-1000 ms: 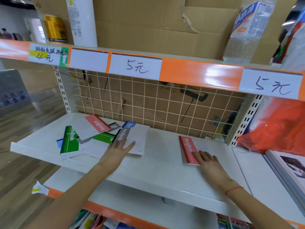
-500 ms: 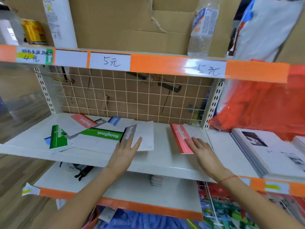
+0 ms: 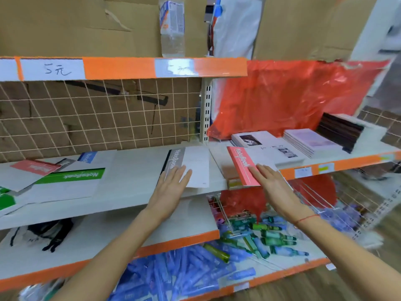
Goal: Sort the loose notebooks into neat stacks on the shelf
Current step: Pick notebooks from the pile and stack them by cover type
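Nearest, two bare forearms reach up from the bottom edge, the right wrist ringed by a thin red string. The left hand lies flat, fingers straight, pressing the white notebook with a grey spine band against the white metal shelf; its palm hides the book's near corner. The right hand is also flat and spread, fingertips on the white notebook with a red spine band, whose near end juts over the shelf's front edge.

Further left a loose heap overlaps: a green-banded white notebook, a red-banded one and a blue-banded one, mostly buried. The frame's left edge cuts off more green covers.

Behind stands a white wire grid over brown board. To the right, stacked booklets sit below a crumpled red plastic sheet; their print is too blurred to read.
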`<state>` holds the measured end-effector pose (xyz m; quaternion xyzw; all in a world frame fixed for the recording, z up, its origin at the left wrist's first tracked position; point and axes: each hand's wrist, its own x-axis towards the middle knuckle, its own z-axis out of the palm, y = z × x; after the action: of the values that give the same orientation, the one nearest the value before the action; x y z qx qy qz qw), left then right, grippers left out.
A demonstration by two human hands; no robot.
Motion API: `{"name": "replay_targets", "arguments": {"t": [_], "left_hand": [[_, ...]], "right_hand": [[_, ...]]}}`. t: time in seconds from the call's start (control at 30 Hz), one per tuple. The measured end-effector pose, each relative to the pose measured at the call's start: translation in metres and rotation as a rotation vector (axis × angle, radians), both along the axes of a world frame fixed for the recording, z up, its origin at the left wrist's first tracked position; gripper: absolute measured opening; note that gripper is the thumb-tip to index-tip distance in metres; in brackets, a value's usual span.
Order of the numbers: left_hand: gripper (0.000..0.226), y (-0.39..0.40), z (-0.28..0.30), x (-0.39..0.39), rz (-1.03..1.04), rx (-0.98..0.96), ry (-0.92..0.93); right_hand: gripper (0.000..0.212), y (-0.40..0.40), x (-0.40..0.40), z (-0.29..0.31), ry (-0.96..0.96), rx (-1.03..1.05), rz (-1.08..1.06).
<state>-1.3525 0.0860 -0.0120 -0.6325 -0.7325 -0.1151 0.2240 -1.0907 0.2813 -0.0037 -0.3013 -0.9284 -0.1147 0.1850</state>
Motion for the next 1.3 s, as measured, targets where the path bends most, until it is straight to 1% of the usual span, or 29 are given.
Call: {"name": "replay_targets", "arguments": {"t": [0.07, 0.17, 0.27, 0.37, 0.43, 0.5, 0.53, 0.63, 0.67, 0.77, 0.83, 0.87, 0.97, 1.1, 1.23, 1.27, 1.3], "left_hand": [[0.106, 0.021, 0.006, 0.02, -0.009, -0.014, 0.019], [0.099, 0.056, 0.016, 0.051, -0.045, -0.009, -0.004], [0.095, 0.097, 0.029, 0.089, -0.102, 0.02, 0.021], [0.093, 0.146, 0.039, 0.135, -0.132, 0.056, 0.045], [0.092, 0.182, 0.043, 0.168, -0.149, 0.079, 0.037], [0.092, 0.216, 0.05, 0.2, -0.154, 0.06, 0.025], [0.091, 0.232, 0.052, 0.216, -0.155, 0.056, 0.022], [0.073, 0.277, 0.062, 0.255, -0.16, 0.043, -0.054], [0.071, 0.291, 0.065, 0.265, -0.162, 0.062, -0.05], [0.083, 0.329, 0.074, 0.282, -0.167, 0.049, 0.046], [0.088, 0.351, 0.08, 0.288, -0.171, 0.035, 0.069], [0.086, 0.361, 0.083, 0.291, -0.169, 0.028, 0.079], [0.06, 0.395, 0.083, 0.296, -0.176, 0.062, 0.094], [0.058, 0.437, 0.076, 0.3, -0.192, 0.142, 0.12], [0.052, 0.461, 0.073, 0.301, -0.171, 0.174, 0.083], [0.053, 0.466, 0.072, 0.298, -0.174, 0.193, 0.079], [0.059, 0.471, 0.072, 0.296, -0.173, 0.212, 0.074]], "right_hand": [[0.094, 0.009, 0.026, 0.004, 0.016, 0.004, -0.02], [0.095, 0.03, 0.068, 0.005, 0.021, 0.024, -0.074], [0.097, 0.064, 0.115, 0.004, 0.031, 0.028, -0.129], [0.098, 0.102, 0.165, 0.014, 0.02, 0.049, -0.139], [0.09, 0.126, 0.199, 0.024, 0.004, 0.054, -0.144], [0.082, 0.149, 0.231, 0.036, 0.011, 0.046, -0.156], [0.084, 0.162, 0.247, 0.039, 0.007, 0.052, -0.169], [0.098, 0.204, 0.297, 0.046, 0.015, 0.077, -0.174], [0.099, 0.217, 0.311, 0.047, 0.027, 0.08, -0.164], [0.095, 0.245, 0.345, 0.05, 0.078, 0.095, -0.178], [0.097, 0.26, 0.36, 0.051, 0.114, 0.117, -0.183], [0.096, 0.271, 0.365, 0.05, 0.133, 0.124, -0.173], [0.095, 0.308, 0.369, 0.047, 0.184, 0.129, -0.143], [0.105, 0.361, 0.362, 0.044, 0.199, 0.129, -0.146], [0.105, 0.402, 0.355, 0.046, 0.161, 0.134, -0.126], [0.105, 0.413, 0.354, 0.047, 0.16, 0.139, -0.116], [0.105, 0.423, 0.351, 0.048, 0.161, 0.147, -0.112]]}}
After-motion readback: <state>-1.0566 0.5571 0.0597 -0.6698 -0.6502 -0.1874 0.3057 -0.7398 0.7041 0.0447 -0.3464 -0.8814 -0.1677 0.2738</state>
